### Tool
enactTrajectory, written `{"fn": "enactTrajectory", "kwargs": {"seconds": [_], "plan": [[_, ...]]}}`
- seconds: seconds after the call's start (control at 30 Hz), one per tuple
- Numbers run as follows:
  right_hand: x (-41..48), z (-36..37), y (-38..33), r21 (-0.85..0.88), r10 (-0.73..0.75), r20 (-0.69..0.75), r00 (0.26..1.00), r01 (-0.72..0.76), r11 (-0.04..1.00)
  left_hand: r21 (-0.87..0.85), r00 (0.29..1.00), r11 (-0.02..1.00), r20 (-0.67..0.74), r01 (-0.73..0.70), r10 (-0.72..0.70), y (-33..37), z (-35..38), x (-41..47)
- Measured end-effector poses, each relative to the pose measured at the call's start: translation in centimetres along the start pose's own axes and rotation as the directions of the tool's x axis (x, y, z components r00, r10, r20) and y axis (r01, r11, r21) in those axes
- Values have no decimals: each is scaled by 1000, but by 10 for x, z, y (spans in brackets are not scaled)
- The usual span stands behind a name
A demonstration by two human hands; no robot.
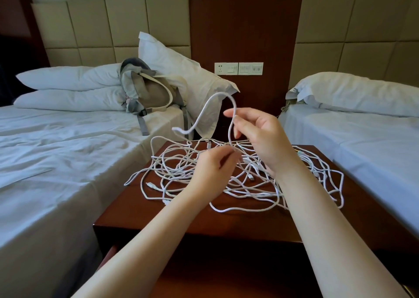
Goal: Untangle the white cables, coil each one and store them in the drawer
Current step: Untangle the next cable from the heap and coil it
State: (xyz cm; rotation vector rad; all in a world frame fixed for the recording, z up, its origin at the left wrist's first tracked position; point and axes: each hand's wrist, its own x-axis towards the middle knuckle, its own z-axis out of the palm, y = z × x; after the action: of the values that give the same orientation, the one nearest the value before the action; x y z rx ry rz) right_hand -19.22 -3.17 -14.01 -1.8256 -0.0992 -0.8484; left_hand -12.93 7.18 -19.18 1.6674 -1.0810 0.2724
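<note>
A tangle of white cables (172,173) lies spread over the top of a dark wooden nightstand (140,209). My right hand (260,139) is raised above the pile and pinches one white cable (205,109) between thumb and fingers. That cable's free end arcs up and curls down to the left. My left hand (213,173) sits lower, over the middle of the tangle, with its fingers curled round the same cable just below the right hand. The drawer front (111,254) shows at the nightstand's lower left, slightly out.
A bed (56,161) with white sheets, pillows and a grey backpack (149,91) stands on the left. A second bed (362,143) stands on the right. Wall sockets (239,69) sit on the wooden panel behind the nightstand.
</note>
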Motion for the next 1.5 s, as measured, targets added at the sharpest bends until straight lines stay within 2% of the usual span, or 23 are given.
{"fn": "enactTrajectory", "kwargs": {"seconds": [0.1, 0.2, 0.27, 0.33, 0.4, 0.5, 0.6, 0.67, 0.73, 0.77, 0.87, 0.97, 1.07, 1.13, 1.2, 1.27, 1.37, 1.5], "plan": [[0, -7, 7, -110, 66, -11, 998, -67, 992, -2, 988, 1000, -154, 11, -11, 1, -11, 7], [-4, -12, 13, -204, 258, 202, 945, -217, 955, -77, 945, 994, -311, 77, -97, 0, -26, 15], [-8, -12, 19, -366, 339, 341, 877, -209, 907, -150, 908, 980, -381, 128, -177, -5, -38, 21], [-8, -10, 29, -442, 355, 339, 871, -186, 878, -162, 874, 973, -433, 164, -219, -12, -49, 24], [-7, -9, 37, -389, 367, 292, 883, -241, 889, -138, 863, 973, -450, 186, -228, -19, -55, 24], [-6, -8, 40, -335, 401, 315, 860, -294, 895, -75, 858, 968, -450, 240, -247, -26, -55, 21], [-6, -5, 41, -291, 389, 312, 867, -303, 908, -195, 824, 926, -423, 324, -378, -32, -52, 21], [-7, 0, 43, -354, 297, 195, 935, -215, 910, -215, 812, 865, -302, 452, -499, -31, -51, 21], [-9, 6, 46, -457, 124, 71, 990, -78, 886, -98, 792, 805, -144, 585, -593, -26, -47, 21], [-9, 9, 47, -506, 50, 54, 997, -16, 863, -61, 787, 792, -84, 608, -611, -22, -43, 20], [-13, 17, 45, -635, -9, 149, 989, 102, 766, -89, 810, 807, 4, 584, -586, -9, -34, 20], [-15, 23, 37, -720, 6, 237, 972, 171, 673, -95, 853, 852, -49, 515, -520, -5, -30, 19], [-15, 23, 29, -710, 75, 342, 937, 205, 674, -109, 872, 880, -126, 461, -473, -8, -32, 17], [-13, 19, 32, -665, 54, 302, 952, 170, 727, -93, 873, 893, -189, 439, -449, -11, -35, 17], [-9, 14, 39, -621, -108, 131, 985, 167, 766, -91, 897, 918, -196, 387, -397, -12, -40, 18], [-5, 7, 43, -596, -287, -13, 958, 224, 771, -118, 935, 938, -108, 326, -338, -10, -41, 17], [0, 3, 49, -578, -388, 29, 921, 332, 745, -15, 973, 972, -5, 233, -233, -5, -37, 14], [2, -2, 54, -641, -477, 78, 876, 411, 649, 125, 990, 990, 114, 65, -80, 3, -32, 10]]}}
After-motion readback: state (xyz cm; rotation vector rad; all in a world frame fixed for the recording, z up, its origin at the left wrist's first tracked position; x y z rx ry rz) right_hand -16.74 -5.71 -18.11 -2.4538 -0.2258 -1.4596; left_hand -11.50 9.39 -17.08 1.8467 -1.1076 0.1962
